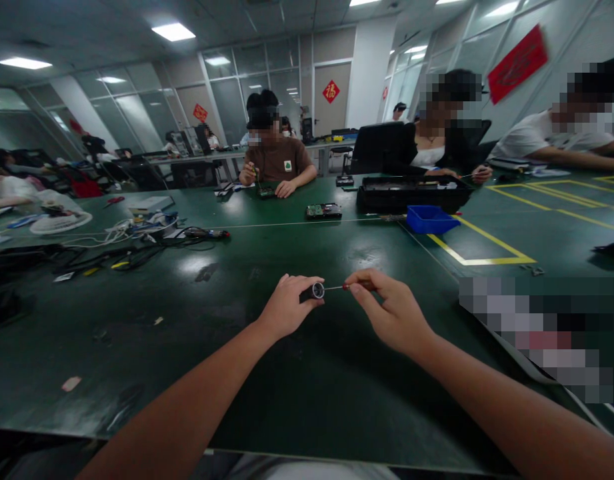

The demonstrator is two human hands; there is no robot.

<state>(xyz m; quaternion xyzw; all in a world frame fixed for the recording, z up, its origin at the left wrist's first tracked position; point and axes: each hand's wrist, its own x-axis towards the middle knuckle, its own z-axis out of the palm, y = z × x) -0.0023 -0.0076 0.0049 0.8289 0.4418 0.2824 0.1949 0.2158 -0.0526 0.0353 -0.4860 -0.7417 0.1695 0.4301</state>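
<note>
My left hand [288, 308] is closed around a small black cylinder [317, 291] whose round, silver-rimmed end faces me; the rest of it is hidden by my fingers. In my right hand [393, 308] the fingers pinch the handle of a thin screwdriver [335, 288], with a bit of red showing at the handle's front. Its metal shaft points left, and the tip meets or comes very close to the cylinder's side beside the ring; I cannot tell which. Both hands are above the green tabletop [307, 400].
A circuit-board device [324, 211] lies ahead, with a long black casing [411, 193] and a blue tray [431, 219] to its right. Tangled cables [151, 233] spread at left. Across the table a person [279, 160] works on a small device. Yellow tape [497, 260] marks the right side.
</note>
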